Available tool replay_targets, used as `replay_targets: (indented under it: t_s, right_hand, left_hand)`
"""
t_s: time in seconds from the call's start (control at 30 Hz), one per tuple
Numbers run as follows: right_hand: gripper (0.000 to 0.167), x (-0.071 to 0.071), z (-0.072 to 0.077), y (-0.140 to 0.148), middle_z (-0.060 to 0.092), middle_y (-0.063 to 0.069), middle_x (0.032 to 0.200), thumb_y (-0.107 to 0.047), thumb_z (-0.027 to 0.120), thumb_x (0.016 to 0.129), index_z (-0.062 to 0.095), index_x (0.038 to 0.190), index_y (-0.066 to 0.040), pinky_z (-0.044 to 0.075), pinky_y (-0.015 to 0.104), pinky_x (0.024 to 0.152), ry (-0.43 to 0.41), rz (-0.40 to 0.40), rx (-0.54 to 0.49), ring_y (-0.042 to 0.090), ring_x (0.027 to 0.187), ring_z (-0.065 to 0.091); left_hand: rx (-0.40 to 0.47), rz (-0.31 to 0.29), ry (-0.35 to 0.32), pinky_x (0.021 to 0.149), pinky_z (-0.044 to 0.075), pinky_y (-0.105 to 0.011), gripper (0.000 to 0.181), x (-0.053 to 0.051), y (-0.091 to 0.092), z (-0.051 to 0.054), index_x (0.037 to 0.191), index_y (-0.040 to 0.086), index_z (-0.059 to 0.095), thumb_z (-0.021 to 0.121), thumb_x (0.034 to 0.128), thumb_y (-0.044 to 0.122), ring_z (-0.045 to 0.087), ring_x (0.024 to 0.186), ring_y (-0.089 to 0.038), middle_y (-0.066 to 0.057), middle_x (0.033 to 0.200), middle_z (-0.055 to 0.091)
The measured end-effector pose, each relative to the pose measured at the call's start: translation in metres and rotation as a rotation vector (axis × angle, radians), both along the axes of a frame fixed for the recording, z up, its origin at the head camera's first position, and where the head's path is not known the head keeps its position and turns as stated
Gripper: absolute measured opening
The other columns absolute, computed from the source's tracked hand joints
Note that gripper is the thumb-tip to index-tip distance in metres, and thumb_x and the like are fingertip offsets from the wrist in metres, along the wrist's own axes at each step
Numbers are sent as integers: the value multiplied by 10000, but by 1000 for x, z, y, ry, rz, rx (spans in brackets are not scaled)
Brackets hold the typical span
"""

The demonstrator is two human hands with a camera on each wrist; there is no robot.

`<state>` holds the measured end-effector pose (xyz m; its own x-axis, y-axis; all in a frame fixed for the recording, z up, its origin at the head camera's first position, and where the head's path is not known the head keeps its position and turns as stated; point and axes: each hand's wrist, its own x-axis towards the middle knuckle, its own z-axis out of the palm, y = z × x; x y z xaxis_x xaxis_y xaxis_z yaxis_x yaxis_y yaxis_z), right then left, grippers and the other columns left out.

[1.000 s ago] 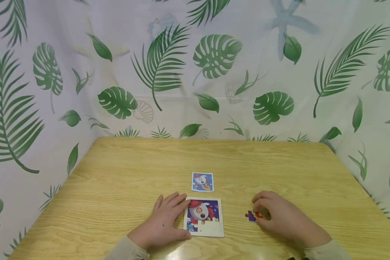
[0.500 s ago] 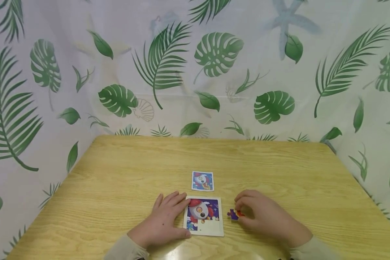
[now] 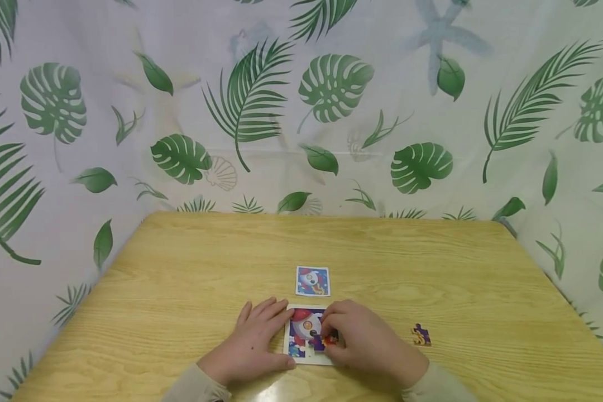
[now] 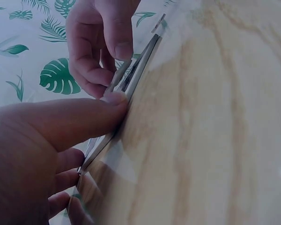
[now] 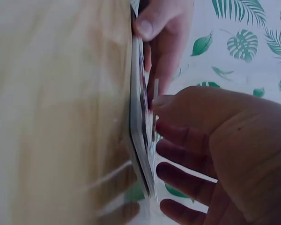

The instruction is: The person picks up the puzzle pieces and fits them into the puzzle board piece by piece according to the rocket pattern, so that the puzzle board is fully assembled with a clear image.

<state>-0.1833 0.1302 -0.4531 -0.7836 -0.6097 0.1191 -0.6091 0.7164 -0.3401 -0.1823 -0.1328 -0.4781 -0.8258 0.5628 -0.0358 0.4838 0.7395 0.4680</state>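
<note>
In the head view, a square puzzle tray with a white border lies on the table, its picture partly filled with pieces. My left hand rests along the tray's left side, fingers spread, thumb at the near corner. Over the tray's lower right part, my right hand pinches a purple puzzle piece between thumb and fingers. From the right wrist view, that piece appears edge-on, held just above the tray. The right hand hides part of the tray in the head view.
Another puzzle piece, purple and yellow, lies on the table to the right of the tray. A small picture card lies just beyond the tray. A leaf-patterned curtain stands behind the wooden table.
My right hand has carried the purple puzzle piece leftward from the table's right side to over the tray. The other piece has come into sight. My left hand stays in place.
</note>
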Motion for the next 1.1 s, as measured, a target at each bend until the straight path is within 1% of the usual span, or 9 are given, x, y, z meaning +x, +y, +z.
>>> replay_targets:
  t_s: [0.17, 0.33, 0.47, 0.67, 0.8, 0.87, 0.93, 1.0, 1.1]
  right_hand:
    - [84, 1, -3, -7, 614, -136, 1059, -287, 780, 834, 704, 860, -261, 516, 369, 923, -10, -3, 10, 93, 999, 548]
    - [93, 1, -3, -12, 615, -137, 1055, -283, 788, 828, 702, 852, -257, 511, 367, 936, 7, 5, 11, 101, 1011, 552]
    - [95, 2, -1, -16, 627, -121, 1043, -286, 793, 820, 708, 844, -253, 511, 372, 941, 22, 13, 31, 117, 1005, 560]
    - [104, 4, 0, -20, 619, -132, 1026, -321, 778, 834, 689, 866, -281, 520, 372, 917, 1, -2, 65, 106, 974, 549]
    - [129, 6, 0, -14, 599, -150, 1039, -317, 771, 840, 679, 923, -280, 509, 373, 947, -22, 1, 8, 95, 1009, 547]
    - [132, 7, 0, -8, 597, -148, 1080, -312, 768, 850, 685, 949, -283, 500, 381, 974, -44, 5, -31, 94, 1051, 548]
    - [121, 9, 0, -1, 597, -141, 1145, -314, 754, 873, 701, 980, -296, 488, 397, 1002, -74, 9, -56, 101, 1106, 543]
    - [126, 10, 1, 5, 596, -125, 1212, -318, 743, 892, 723, 1016, -307, 477, 426, 1022, -98, 26, -62, 119, 1158, 537]
    - [195, 11, 1, 13, 583, -101, 1298, -319, 721, 912, 745, 1105, -315, 466, 464, 1036, -127, 72, -43, 146, 1213, 526]
  left_hand:
    - [0, -1, 6, 1180, -18, -625, 958, -2, -2, 0, 1582, 158, 372, 682, 826, 658, 143, 1530, -289, -30, 1654, 265]
    - [2, 4, -4, 1179, -19, -628, 959, -2, -4, 0, 1583, 160, 371, 678, 826, 664, 139, 1530, -289, -26, 1654, 265]
    - [-1, 4, 4, 1180, -19, -626, 962, -2, -4, 0, 1584, 152, 367, 677, 826, 658, 143, 1529, -293, -37, 1654, 266]
    - [3, 4, 9, 1179, -16, -628, 953, -1, -4, 1, 1579, 148, 376, 690, 826, 640, 151, 1527, -295, -40, 1651, 272]
    - [18, 1, 16, 1177, -6, -637, 929, -1, -3, 1, 1571, 159, 396, 712, 823, 609, 160, 1524, -301, -50, 1645, 285]
    - [33, -6, 14, 1176, -6, -639, 893, 0, -3, 1, 1568, 200, 409, 721, 826, 587, 151, 1527, -298, -53, 1645, 284]
    - [48, -23, 8, 1178, 2, -639, 840, 0, -3, 2, 1556, 273, 429, 725, 830, 574, 135, 1531, -294, -47, 1649, 270]
    - [67, -61, -6, 1181, 21, -637, 777, -1, -3, 3, 1534, 359, 450, 733, 836, 551, 119, 1534, -291, -29, 1657, 250]
    - [82, -154, -48, 1177, 34, -650, 665, -1, -5, 5, 1478, 457, 494, 725, 858, 529, 101, 1536, -297, 16, 1665, 221]
